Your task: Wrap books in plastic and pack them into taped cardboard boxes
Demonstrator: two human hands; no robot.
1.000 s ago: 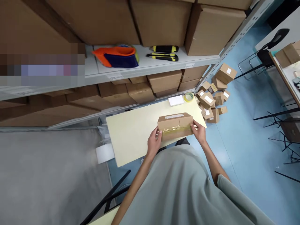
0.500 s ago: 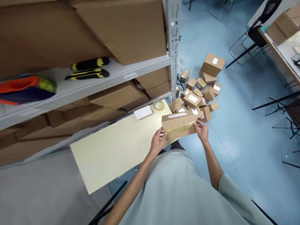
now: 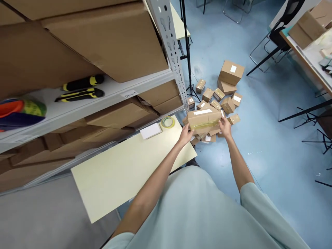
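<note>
A brown cardboard box (image 3: 204,119) with a white label on top and shiny clear tape along its near side is held up in front of me. My left hand (image 3: 185,135) grips its left end, and my right hand (image 3: 225,126) grips the right end. Under and beyond it, a heap of small taped cardboard boxes (image 3: 228,105) lies on the blue floor, partly hidden by the held box. To the left of my hands, a tape roll (image 3: 168,122) and a flat white box (image 3: 150,131) rest on a pale yellow table (image 3: 116,176).
A metal shelf (image 3: 145,83) with large cartons stands on the left, holding box cutters (image 3: 80,94). A black tripod (image 3: 190,69) stands by its post. Larger boxes (image 3: 230,72) are stacked beyond the heap. At right are a desk (image 3: 306,52) and a chair (image 3: 280,38).
Both hands have carried the box forward and slightly right, away from the table's end and over the heap. The view has shifted, bringing the tripod into sight.
</note>
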